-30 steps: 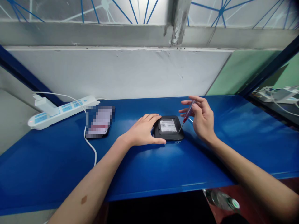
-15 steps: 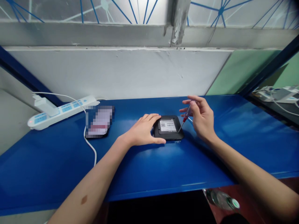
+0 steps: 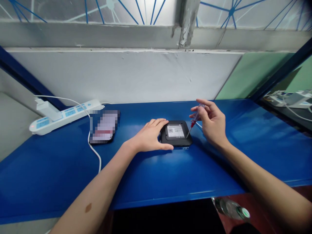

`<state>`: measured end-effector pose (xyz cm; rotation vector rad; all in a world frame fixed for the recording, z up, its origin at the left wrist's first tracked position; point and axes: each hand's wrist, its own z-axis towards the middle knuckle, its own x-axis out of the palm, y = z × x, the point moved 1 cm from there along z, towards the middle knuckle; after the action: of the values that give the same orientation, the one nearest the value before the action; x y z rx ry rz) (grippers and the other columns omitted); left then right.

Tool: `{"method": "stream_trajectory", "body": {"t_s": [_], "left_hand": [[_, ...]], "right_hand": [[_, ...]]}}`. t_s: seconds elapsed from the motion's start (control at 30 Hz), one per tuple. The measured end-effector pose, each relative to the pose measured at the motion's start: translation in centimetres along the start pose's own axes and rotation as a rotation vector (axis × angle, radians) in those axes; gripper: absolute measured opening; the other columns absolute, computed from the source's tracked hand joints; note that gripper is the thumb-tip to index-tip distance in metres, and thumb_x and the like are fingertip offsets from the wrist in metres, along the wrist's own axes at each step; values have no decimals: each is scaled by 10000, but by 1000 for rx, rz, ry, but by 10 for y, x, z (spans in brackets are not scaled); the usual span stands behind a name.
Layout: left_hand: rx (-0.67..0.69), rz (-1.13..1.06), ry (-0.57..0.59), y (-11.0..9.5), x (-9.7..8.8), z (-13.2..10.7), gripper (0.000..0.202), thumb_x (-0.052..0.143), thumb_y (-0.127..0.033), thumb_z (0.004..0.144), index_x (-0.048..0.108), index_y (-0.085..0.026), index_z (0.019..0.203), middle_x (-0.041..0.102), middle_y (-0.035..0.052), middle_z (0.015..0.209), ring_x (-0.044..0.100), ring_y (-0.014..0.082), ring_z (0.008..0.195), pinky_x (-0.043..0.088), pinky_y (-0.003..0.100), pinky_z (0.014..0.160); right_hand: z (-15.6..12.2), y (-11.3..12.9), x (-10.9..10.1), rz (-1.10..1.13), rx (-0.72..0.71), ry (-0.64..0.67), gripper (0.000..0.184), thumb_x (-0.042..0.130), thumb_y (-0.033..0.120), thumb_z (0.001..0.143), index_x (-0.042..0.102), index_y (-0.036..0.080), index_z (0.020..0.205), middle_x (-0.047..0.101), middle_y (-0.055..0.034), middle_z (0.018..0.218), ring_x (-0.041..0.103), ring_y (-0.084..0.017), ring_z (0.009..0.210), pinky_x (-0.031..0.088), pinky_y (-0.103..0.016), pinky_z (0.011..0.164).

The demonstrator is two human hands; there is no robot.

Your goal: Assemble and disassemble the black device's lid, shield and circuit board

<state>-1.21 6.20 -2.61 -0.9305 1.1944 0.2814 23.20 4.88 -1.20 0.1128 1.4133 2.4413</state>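
On a blue tabletop (image 3: 158, 182), a white power strip (image 3: 70, 113) is set at far left, with a phone (image 3: 106, 126) laid beside it. At centre, a flat black device (image 3: 175, 132) is gripped at its left end between the left hand's (image 3: 149, 136) thumb and fingers. Its right near corner is met by a screwdriver (image 3: 193, 122), pinched and tilted in the right hand (image 3: 213, 125).

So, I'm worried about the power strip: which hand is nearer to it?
Left. The left hand, on the black device, is right of the power strip; the right hand, holding the screwdriver, is farther right.
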Motion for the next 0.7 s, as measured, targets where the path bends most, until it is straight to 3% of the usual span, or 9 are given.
{"method": "stream_trajectory", "body": {"t_s": [0.13,0.23,0.37,0.57,0.7], "left_hand": [[1,0,0,1,1,0,1038,673,-796,708,354,-248,1531,391,124,1584,346,375,1434,328,528,1165],[-1,11,0,2,1,1,1040,676,-790,714,358,-224,1527,394,129,1581,341,358,1440,324,503,1174],[2,20,3,0,1,1,1044,672,-790,721,361,-202,1525,395,130,1582,345,351,1438,323,486,1180],[-5,3,6,1,0,0,1041,659,-803,714,344,-252,1539,386,117,1589,342,377,1438,334,527,1162],[-5,0,8,1,0,0,1043,659,-803,711,344,-253,1538,379,117,1593,330,379,1447,325,528,1169]], "right_hand": [[-1,-1,1,56,27,24,223,501,352,987,629,249,1139,752,-44,988,740,-150,705,616,-288,584],[1,-2,2,50,14,-5,215,609,417,939,626,250,1073,712,-23,950,727,-140,679,602,-263,548],[2,-1,1,-10,-32,-37,207,719,369,868,649,241,1015,655,19,804,708,-134,652,602,-261,569],[-1,1,-1,36,24,21,218,496,333,994,622,242,1146,754,-71,1093,762,-164,773,641,-319,661],[0,0,0,19,5,37,223,539,378,978,651,264,1133,728,-48,1084,740,-150,750,623,-295,619]]}}
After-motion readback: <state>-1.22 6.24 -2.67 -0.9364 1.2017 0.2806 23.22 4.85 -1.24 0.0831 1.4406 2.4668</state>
